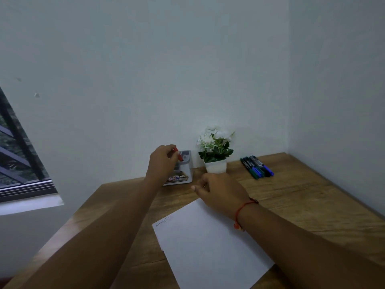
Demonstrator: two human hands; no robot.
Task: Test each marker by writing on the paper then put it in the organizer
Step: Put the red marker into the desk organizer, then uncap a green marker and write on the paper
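A person's left hand (pixel 161 161) is pinching a red marker (pixel 178 153) between thumb and curled fingers and lowering it, tip end down and tilted slightly, into the top of a small grey organizer (pixel 184 170) standing just beyond and to the right of that hand, against the wall. The marker's lower end is already dipping inside the opening while its upper end is showing above the fingers.

The right hand (pixel 220 195), with a red string at the wrist, is resting near the far edge of the paper (pixel 208 247), fingers loosely curled and apparently holding nothing. A few scribbles are showing at the sheet's upper left corner.

The next pick is lying ahead and to the right of the right hand: a cluster of dark markers (pixel 257 166) with blue and green caps, side by side on the desk (pixel 302 205), long axes running away from the person, caps pointing back toward them. The right hand is clearly the nearer one, with a potted plant (pixel 215 151) standing just beyond it, between the organizer and the cluster.
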